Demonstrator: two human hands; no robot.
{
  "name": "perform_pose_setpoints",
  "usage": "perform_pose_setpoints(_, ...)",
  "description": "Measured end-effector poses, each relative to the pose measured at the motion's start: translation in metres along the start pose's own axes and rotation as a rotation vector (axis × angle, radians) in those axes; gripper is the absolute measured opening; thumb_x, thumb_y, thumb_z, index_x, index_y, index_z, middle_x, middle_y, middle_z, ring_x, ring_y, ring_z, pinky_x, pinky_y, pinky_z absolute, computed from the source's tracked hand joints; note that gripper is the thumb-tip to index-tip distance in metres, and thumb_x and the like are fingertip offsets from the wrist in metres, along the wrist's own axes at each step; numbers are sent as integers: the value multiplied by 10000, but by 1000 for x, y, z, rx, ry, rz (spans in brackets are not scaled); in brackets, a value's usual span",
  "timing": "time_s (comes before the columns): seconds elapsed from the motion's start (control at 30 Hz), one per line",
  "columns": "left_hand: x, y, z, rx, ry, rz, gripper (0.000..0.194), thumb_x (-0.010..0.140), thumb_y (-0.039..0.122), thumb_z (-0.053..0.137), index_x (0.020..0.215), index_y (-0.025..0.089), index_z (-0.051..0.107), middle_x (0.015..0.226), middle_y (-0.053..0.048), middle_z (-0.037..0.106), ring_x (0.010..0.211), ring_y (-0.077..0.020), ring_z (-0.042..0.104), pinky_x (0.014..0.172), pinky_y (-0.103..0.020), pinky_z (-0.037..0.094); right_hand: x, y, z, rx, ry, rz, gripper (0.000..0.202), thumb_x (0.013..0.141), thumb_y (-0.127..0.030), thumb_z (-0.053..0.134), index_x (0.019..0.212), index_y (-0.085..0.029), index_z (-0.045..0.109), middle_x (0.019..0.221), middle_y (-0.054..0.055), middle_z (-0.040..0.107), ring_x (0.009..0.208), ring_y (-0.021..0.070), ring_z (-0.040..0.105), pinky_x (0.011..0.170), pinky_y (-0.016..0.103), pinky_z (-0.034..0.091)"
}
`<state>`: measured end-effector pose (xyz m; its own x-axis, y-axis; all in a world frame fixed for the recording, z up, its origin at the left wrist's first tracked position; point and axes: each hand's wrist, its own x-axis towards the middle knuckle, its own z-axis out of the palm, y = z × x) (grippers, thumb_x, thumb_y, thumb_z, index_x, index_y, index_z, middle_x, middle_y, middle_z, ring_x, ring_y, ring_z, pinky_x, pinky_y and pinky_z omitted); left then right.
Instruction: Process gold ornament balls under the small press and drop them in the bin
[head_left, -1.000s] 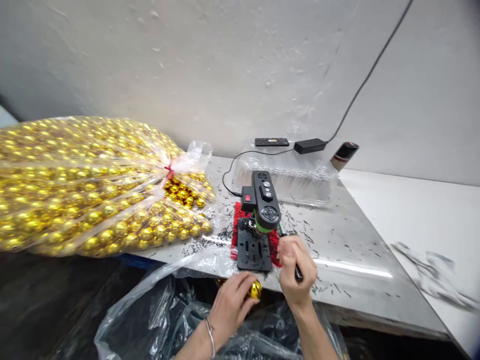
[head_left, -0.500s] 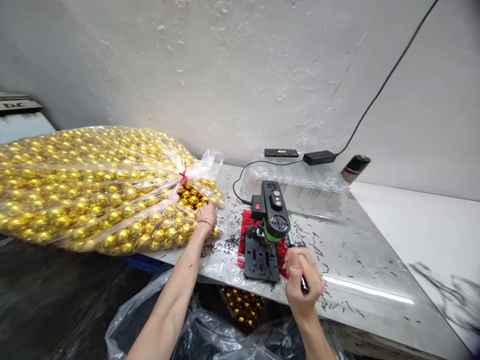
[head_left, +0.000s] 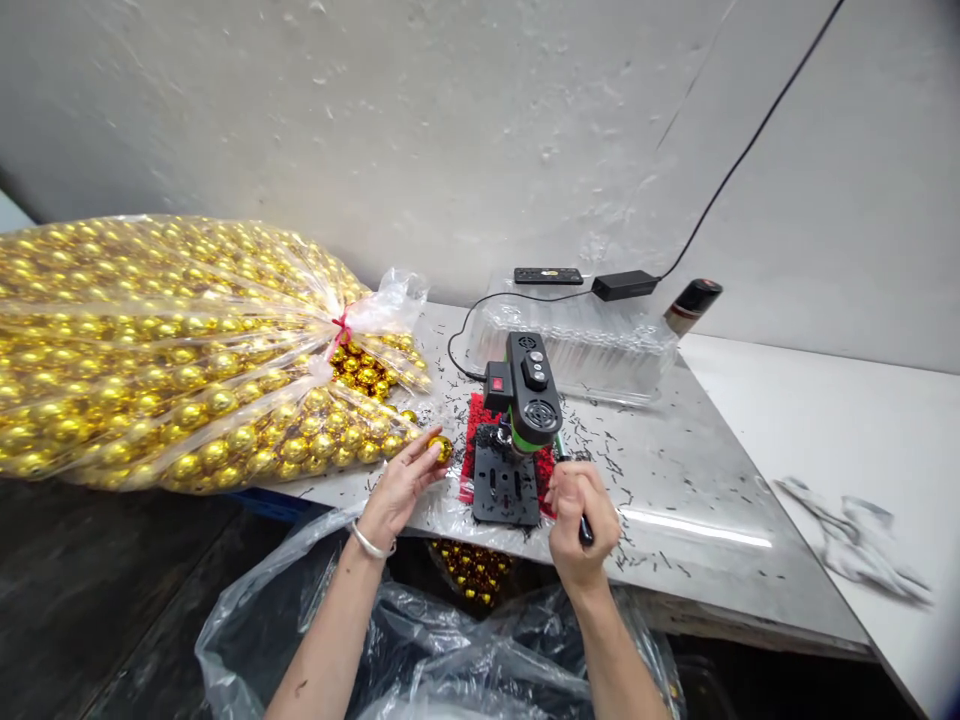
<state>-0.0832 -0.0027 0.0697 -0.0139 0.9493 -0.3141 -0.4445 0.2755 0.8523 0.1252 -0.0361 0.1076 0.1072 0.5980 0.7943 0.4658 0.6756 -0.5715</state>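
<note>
A shiny gold ball (head_left: 441, 449) sits at the fingertips of my left hand (head_left: 401, 488), between the bag and the device. My right hand (head_left: 586, 520) is wrapped round the black handle (head_left: 586, 533) of a lever on a small black and green press-like device (head_left: 534, 390). Under the device's head lies a slotted black base plate (head_left: 505, 487) on a red mat (head_left: 466, 470). A big clear bag (head_left: 187, 350) full of gold balls lies to the left, tied with a pink string (head_left: 341, 328) and torn open near the tie.
Behind the device, a clear plastic tray (head_left: 577, 350) bears a black power adapter (head_left: 625, 285) and a remote control (head_left: 548, 275). A spray can (head_left: 693, 305) leans at the wall. Black scraps litter the metal table (head_left: 697, 470). Below its front edge hangs an open plastic bag (head_left: 255, 610).
My left hand has come out of the torn bag and moved toward the device with a gold ball. My right hand stays on the lever handle. The view has shifted slightly.
</note>
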Motion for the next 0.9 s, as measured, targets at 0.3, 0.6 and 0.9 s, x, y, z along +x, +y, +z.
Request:
perform_pose_setpoints(0.3,10,-62,44,640,12,266,429,774,321,675,1174,164,656,1036,-93,720,930,-222,662,873,-345,495,2,-3,-4,-33,-61,-1,229,893,-78,391,709,-195,462,707,15,505,650,132,498,578,272,389)
perform_pose_setpoints(0.6,13,-78,52,1122,38,696,315,824,278,646,1117,165,641,1060,-110,704,976,-252,633,891,-402,470,1,-1,-5,-40,-72,-38,235,878,-38,399,711,-193,455,719,15,510,696,125,511,609,267,405)
perform_pose_setpoints(0.9,22,-89,52,1114,12,769,303,839,370,634,1083,192,652,1057,-87,703,970,-244,616,898,-417,447,-5,2,-3,-8,-56,-30,262,895,-67,380,679,-200,443,686,14,501,697,137,524,604,276,421)
